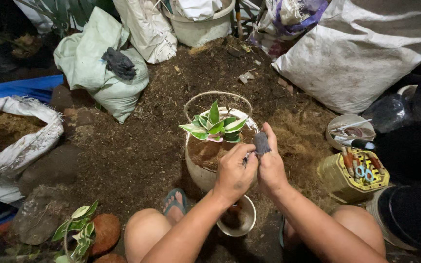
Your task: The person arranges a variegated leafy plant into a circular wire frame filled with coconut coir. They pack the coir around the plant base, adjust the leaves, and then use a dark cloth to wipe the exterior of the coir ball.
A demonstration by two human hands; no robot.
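Both hands meet at the front rim of the round white pot [201,174]; the right hand [270,165] pinches a rough, dark grey lump [261,143] between thumb and fingers; the left hand [234,174] is curled tight around something small I cannot make out; inside the pot, fibrous brown soil and one glossy green-and-cream plant [215,126]; behind the pot, loose crumbly earth and three woven sacks; right of it, one ribbed yellow basket [348,181].

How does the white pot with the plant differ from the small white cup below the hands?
The white pot is larger, filled with soil and holds a variegated plant; the small white cup is smaller and has no plant. The pot has a wire hoop over it; the cup has none. The pot is beyond the hands, the cup beneath them. Both are white and round.
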